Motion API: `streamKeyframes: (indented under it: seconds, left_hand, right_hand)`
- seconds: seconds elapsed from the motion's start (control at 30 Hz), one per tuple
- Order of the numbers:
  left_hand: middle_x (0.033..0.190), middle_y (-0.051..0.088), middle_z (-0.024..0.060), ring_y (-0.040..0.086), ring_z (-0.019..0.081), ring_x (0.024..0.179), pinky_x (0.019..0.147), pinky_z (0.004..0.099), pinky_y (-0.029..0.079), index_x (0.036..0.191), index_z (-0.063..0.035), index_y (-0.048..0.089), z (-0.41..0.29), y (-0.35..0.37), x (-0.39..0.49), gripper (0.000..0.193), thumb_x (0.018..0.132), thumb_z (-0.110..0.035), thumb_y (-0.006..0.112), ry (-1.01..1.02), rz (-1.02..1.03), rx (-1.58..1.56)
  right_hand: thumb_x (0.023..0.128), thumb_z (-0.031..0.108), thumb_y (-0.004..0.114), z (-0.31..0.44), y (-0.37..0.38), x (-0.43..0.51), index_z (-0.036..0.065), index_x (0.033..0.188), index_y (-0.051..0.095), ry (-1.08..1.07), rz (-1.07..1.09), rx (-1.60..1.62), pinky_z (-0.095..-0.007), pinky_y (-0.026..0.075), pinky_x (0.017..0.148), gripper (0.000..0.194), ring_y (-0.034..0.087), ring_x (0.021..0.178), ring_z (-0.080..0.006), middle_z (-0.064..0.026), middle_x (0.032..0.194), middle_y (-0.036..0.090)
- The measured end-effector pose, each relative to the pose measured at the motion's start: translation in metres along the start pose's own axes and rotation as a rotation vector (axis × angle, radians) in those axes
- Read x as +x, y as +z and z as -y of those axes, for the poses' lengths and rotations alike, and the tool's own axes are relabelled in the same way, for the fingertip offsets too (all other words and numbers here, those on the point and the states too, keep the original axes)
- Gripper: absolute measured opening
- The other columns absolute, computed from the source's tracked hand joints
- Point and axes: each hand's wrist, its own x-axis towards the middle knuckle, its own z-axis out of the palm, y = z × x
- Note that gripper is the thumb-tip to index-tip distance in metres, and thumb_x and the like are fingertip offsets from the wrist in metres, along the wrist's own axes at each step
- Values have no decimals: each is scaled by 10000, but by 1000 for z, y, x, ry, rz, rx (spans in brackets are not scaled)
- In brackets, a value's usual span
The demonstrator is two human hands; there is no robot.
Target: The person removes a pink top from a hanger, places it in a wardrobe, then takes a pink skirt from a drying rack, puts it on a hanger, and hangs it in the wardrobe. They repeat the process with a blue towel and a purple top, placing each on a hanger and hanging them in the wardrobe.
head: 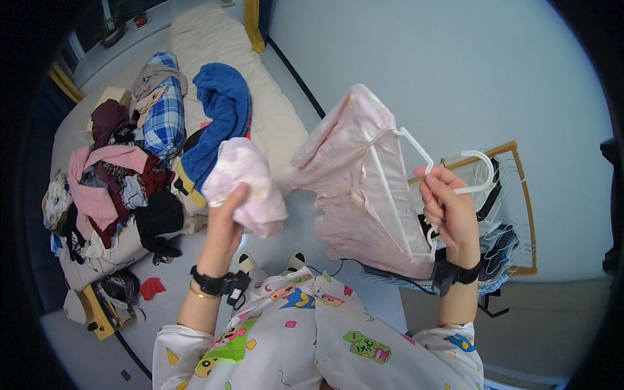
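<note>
My right hand (446, 204) grips a white clothes hanger (390, 195) near its hook. A pale pink buttoned garment (351, 190) hangs on that hanger, tilted sideways, with its loose part stretching to the left. In my left hand (226, 214) is a bunched pale pink cloth (251, 187) with faint lighter patches, held up in front of the bed. The two cloths look alike in colour and are apart from each other. Parts of the hanger lie behind the fabric.
A bed (280, 112) bears a blue fleece garment (219, 97), a blue plaid bundle (165, 117) and a heap of clothes with a pink piece (92, 190). At right stands a wooden-framed rack (529, 219) with hangers and clothes. A red item (152, 288) lies on the floor.
</note>
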Motion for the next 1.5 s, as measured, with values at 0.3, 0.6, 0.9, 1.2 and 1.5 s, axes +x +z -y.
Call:
streamKeyframes:
  seconds: [0.3, 0.6, 0.9, 1.2, 1.5]
  left_hand:
    - [1262, 569, 72, 574, 163, 1141, 974, 308, 470, 1353, -32, 464, 65, 77, 9, 633, 812, -23, 792, 300, 106, 242]
    - [1051, 670, 39, 632, 125, 946, 872, 283, 495, 1157, -6, 622, 57, 74, 19, 296, 875, -36, 706, 485, -160, 389]
    - [1047, 707, 54, 659, 134, 931, 828, 271, 504, 1165, -4, 654, 14, 16, 25, 361, 860, -150, 780, 270, -41, 487]
    - [1170, 671, 101, 664, 177, 993, 849, 312, 533, 1244, -6, 597, -12, -65, 13, 374, 921, -160, 707, 160, -279, 185]
    - [814, 687, 151, 690, 242, 766, 722, 326, 524, 1157, -45, 647, -50, -52, 9, 367, 812, -129, 741, 607, -208, 1159]
  right_hand:
    - [1023, 114, 505, -3, 64, -35, 12, 1162, 626, 84, 235, -9, -191, 211, 438, 211, 318, 486, -10, 17, 713, 516]
    - [1027, 104, 488, -13, 90, -42, 14, 1157, 621, 102, 244, -120, -189, 227, 441, 207, 331, 493, -16, 15, 717, 529]
    - [1023, 117, 500, -24, 101, -17, -14, 1127, 616, -2, 157, -124, -192, 215, 408, 203, 310, 462, -16, 24, 679, 498]
    - [1021, 130, 508, -39, 120, -1, 8, 1125, 631, 95, 138, -84, -189, 240, 415, 201, 337, 468, -11, 27, 684, 525]
    - [1014, 122, 527, -62, 204, -23, 10, 1134, 667, -65, 347, -412, -206, 336, 484, 215, 445, 545, -31, 8, 684, 542]
